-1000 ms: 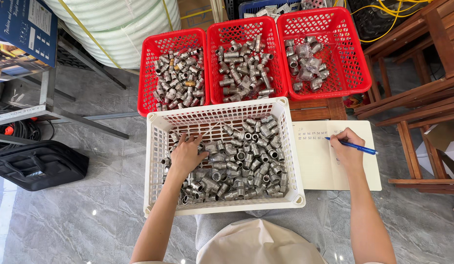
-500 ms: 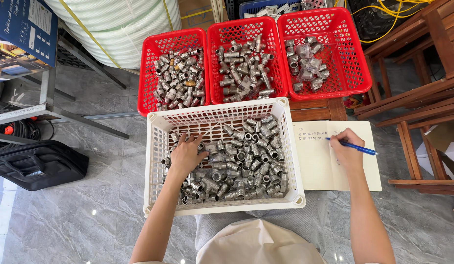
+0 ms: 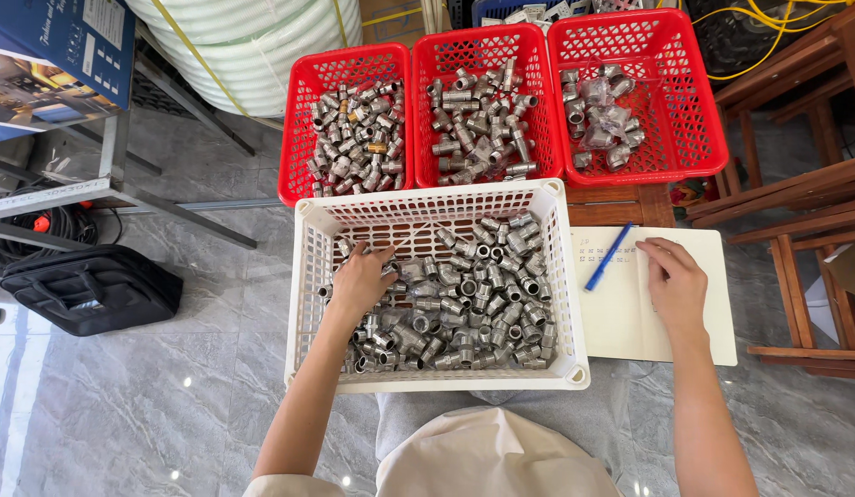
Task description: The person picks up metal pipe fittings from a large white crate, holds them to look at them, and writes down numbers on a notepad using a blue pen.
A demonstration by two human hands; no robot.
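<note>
A white plastic basket (image 3: 304,304) in front of me holds several silver metal pipe fittings (image 3: 473,304). My left hand (image 3: 358,281) reaches into its left side, with the fingers spread down among the fittings; any grip is hidden. To the right of the basket lies an open notebook (image 3: 612,322). My right hand (image 3: 676,287) rests flat on its page and holds nothing. A blue pen (image 3: 609,256) lies loose on the page, just left of that hand.
Three red baskets (image 3: 294,147) (image 3: 426,120) (image 3: 704,110) of fittings stand side by side behind the white one. A black bag (image 3: 92,290) lies on the floor at left by a metal stand (image 3: 115,175). Wooden furniture (image 3: 796,212) stands at right, coiled white hose (image 3: 253,46) at the back.
My right hand has let go of the blue pen, which now lies on the notebook, and the hand has settled flat on the page. My left hand stays in the white basket.
</note>
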